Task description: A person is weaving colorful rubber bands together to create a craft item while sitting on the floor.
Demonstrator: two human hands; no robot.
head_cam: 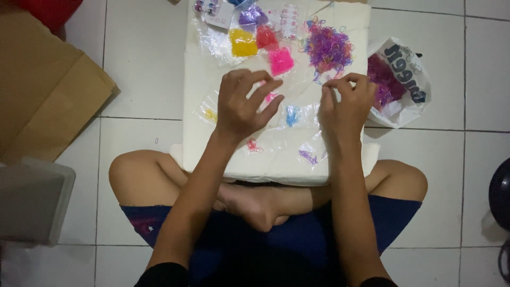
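Observation:
A white foam board lies on the floor over my crossed legs. My left hand hovers over its middle with fingers spread, above a clear plastic sheet that holds tiny coloured rubber bands. My right hand pinches thumb and fingers together just below a loose heap of purple and pink bands; what it pinches is too small to tell. Small packets of yellow, red and pink bands lie at the board's far side.
A white plastic bag with purple bands sits right of the board. Brown cardboard lies at left, a grey plastic box at lower left. White tiled floor all round.

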